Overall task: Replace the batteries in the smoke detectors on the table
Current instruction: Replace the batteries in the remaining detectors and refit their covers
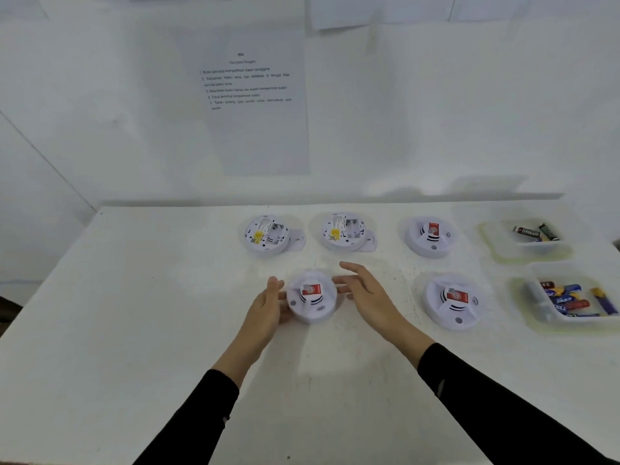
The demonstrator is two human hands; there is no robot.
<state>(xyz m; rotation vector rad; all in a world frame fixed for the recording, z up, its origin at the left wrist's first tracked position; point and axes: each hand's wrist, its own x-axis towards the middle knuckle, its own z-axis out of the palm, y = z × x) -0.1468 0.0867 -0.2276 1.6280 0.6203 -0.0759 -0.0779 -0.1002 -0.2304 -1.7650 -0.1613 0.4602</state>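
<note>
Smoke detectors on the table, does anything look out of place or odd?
The two back-left detectors lie face down, labelled backs up, a white plate tucked beside each; the other three sit face up. Nothing spilled.

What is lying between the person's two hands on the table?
In the head view, one smoke detector with a red label sits between the left hand and the right hand; the left hand touches its side.
</note>
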